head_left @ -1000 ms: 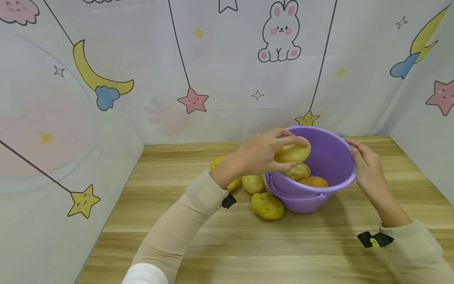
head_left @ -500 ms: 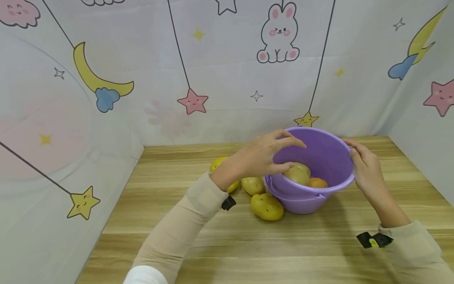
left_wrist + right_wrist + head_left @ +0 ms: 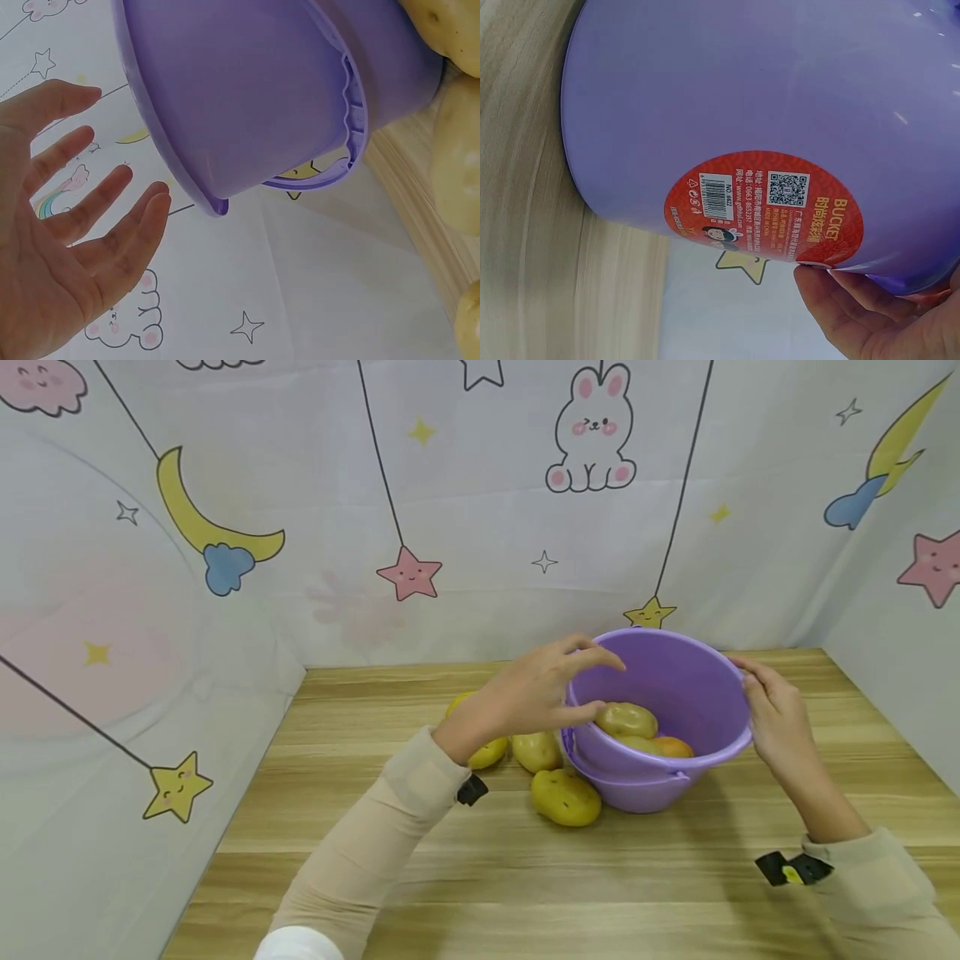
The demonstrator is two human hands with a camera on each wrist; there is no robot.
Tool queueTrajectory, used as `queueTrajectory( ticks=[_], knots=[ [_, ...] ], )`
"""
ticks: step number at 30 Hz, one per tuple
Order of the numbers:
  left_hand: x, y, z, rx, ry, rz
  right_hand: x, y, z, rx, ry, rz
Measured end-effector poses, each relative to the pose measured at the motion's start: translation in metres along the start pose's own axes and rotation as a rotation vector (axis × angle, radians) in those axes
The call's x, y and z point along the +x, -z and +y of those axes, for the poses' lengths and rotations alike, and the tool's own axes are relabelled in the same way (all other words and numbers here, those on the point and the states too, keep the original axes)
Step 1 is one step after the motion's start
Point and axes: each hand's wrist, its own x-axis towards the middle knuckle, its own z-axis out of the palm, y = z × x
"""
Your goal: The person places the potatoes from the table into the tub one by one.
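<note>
Potatoes [image 3: 628,720], pale — two now lying in bucket [image 3: 637,792], one before; left hand [image 3: 540,687], then holding another, hovering nearby, fingers [image 3: 146,225] apart — right hand [image 3: 780,710] still gripping bucket

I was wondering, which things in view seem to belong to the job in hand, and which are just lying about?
Likely the job:
purple bucket, rim held by the right grip
potatoes inside
orange item inside
loose potatoes outside, probably

Just about:
wooden table
printed backdrop
dark wrist straps
</note>
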Motion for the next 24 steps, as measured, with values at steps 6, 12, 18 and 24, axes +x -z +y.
queueTrajectory(
  ticks=[6,12,18,24],
  knots=[
    [-0.010,0.002,-0.007,0.006,0.037,0.004,0.000,0.000,0.000,-0.007,-0.008,-0.005],
    [-0.021,0.002,-0.015,-0.023,0.040,0.049,-0.001,0.002,0.001,-0.019,-0.022,-0.014],
    [-0.031,0.002,-0.024,-0.004,0.057,0.072,-0.002,0.004,0.000,-0.022,-0.027,-0.016],
    [-0.045,-0.001,-0.034,0.020,0.106,0.068,-0.001,0.002,-0.001,-0.024,-0.032,-0.021]
  ],
)
